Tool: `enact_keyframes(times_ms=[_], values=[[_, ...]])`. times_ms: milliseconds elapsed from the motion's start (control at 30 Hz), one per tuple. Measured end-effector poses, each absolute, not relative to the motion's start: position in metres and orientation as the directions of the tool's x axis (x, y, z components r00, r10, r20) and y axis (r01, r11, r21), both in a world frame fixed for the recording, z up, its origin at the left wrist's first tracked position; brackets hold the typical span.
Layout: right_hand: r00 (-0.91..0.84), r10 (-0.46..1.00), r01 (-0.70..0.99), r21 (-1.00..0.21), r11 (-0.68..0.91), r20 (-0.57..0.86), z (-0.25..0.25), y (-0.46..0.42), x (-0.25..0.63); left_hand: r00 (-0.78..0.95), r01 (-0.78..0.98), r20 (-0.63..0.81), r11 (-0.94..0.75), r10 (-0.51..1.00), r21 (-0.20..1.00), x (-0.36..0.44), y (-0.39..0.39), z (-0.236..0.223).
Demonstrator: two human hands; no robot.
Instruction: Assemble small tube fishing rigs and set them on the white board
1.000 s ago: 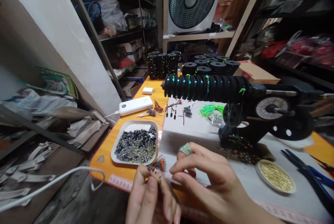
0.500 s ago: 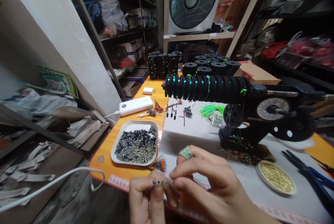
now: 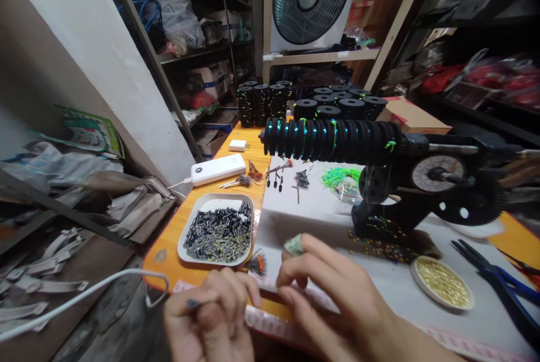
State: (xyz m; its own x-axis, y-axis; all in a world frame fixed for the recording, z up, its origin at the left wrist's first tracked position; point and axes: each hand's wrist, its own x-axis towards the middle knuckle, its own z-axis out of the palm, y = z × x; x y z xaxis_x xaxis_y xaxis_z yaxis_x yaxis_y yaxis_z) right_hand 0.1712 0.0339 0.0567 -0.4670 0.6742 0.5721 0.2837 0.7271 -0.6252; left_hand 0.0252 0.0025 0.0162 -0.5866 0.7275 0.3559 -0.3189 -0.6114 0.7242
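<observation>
My left hand (image 3: 215,317) is closed at the table's front edge, thumb pressed against the curled fingers. Between them pokes out the tip of a small dark grey piece (image 3: 193,304), too blurred to identify. My right hand (image 3: 337,294) hovers to its right, apart from it, thumb and fingertips brought close together; whatever they hold, if anything, is too small to make out. A greenish wrap (image 3: 294,245) covers one of its fingertips. Beyond the left hand stands a white tray (image 3: 182,241) of small dark and grey tubular pieces. An orange-and-black tuft (image 3: 258,263) lies beside the tray.
A black geared machine (image 3: 379,199) carries a ridged black roll (image 3: 329,140) wound with shiny blue-green strands. Right of it are a dish of gold pieces (image 3: 442,283) and blue-handled pliers (image 3: 493,277). A white power bank (image 3: 218,169) and several black spools (image 3: 324,109) stand farther back.
My left hand has moved left and away from my right hand, still closed on the dark piece. The two hands were together before. My right hand has stayed nearly in place.
</observation>
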Motion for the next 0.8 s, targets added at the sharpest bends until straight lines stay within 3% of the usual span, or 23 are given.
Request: enact_keyframes(times_ms=[167,300,467,567,700,800], values=[[-0.38,0.7,0.262,-0.656,0.708,0.604,0.054,0.041,0.174,-0.56,-0.295,0.221,-0.441,0.798,0.848,0.015,0.003,0.028],[-0.334,0.745,0.204,-0.727,0.656,0.578,0.055,0.04,0.17,-0.409,-0.435,0.227,-0.408,0.884,0.803,0.026,0.003,0.028],[-0.304,0.786,0.122,-0.797,0.592,0.537,0.055,0.038,0.167,-0.36,-0.548,-0.077,-0.144,0.93,0.824,0.035,0.006,0.029],[-0.323,0.777,0.132,-0.787,0.603,0.541,0.055,0.035,0.165,-0.395,-0.575,-0.053,-0.202,0.917,0.793,0.038,0.009,0.035],[-0.429,0.654,0.239,-0.62,0.747,0.623,0.06,0.039,0.161,-0.29,-0.69,0.014,-0.219,0.957,0.69,0.033,0.008,0.042],[-0.606,0.364,0.302,-0.219,0.928,0.708,0.065,0.057,0.166,-0.202,-0.688,0.057,-0.183,0.978,0.702,0.021,0.0,0.042]])
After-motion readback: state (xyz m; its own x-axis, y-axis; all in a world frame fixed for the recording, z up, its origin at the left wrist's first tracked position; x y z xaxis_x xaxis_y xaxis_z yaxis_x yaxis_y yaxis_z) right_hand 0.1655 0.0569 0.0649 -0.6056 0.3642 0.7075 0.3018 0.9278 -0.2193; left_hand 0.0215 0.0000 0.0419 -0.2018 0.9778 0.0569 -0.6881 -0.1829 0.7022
